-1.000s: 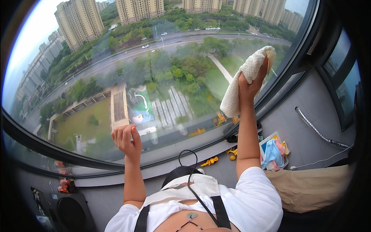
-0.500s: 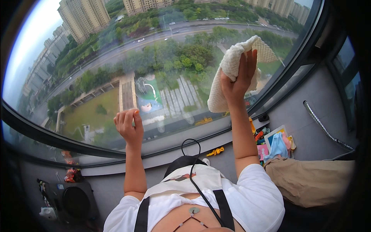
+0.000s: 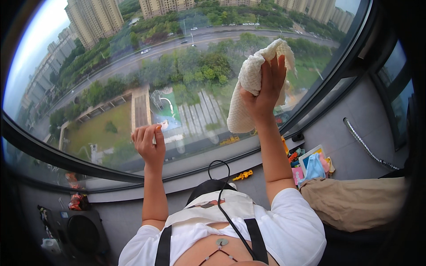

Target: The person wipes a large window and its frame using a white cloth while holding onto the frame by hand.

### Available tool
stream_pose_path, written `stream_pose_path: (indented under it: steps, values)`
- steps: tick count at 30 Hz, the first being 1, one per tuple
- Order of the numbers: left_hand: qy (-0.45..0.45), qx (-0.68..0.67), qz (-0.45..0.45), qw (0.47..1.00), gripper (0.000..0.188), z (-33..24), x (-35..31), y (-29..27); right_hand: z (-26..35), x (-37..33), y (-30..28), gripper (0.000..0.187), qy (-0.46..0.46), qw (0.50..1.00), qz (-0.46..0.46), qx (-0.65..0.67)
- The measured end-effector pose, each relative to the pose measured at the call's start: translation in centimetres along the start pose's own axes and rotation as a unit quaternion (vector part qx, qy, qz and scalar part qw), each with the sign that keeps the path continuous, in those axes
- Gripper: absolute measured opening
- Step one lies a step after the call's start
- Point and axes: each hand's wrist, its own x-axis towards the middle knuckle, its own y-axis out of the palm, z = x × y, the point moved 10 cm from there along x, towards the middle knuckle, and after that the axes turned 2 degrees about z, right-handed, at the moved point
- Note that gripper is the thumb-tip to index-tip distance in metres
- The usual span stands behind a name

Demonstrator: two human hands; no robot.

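head | right hand [image 3: 264, 95]: fingers extended, nearly together, holding white textured cloth [image 3: 242, 104] up at right side of window pane [image 3: 199, 144] | left hand [image 3: 150, 144]: fingers curled narrow, can't tell if gripping anything | pale label [image 3: 64, 214] on black box [image 3: 83, 232], lower left: too small to read

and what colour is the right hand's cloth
The textured cloth is creamy white, clearest in the head view.
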Motion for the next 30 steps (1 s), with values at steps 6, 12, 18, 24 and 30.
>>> stream_pose_path:
  steps: [6,12,18,24,30]
  values:
    - [0.008,-0.020,0.005,1.000,0.007,-0.6,0.3,0.2,3.7,-11.6,4.9,0.056,-0.152,0.967,0.204,-0.007]
    - [0.016,0.001,-0.009,1.000,0.005,-1.0,0.4,0.3,3.4,-13.0,4.1,0.056,-0.207,0.969,0.130,0.028]
    - [0.079,-0.049,0.018,0.995,0.005,-4.5,0.8,2.3,-3.6,-11.1,2.4,0.052,-0.124,0.985,0.123,-0.008]
    - [0.111,-0.073,0.030,0.991,0.005,-7.1,1.2,4.3,-14.2,-11.1,-1.1,0.050,-0.027,0.993,0.100,-0.064]
    - [0.102,-0.036,0.027,0.994,0.004,-8.5,0.9,6.1,-22.8,-8.3,-6.5,0.061,-0.014,0.997,0.038,-0.073]
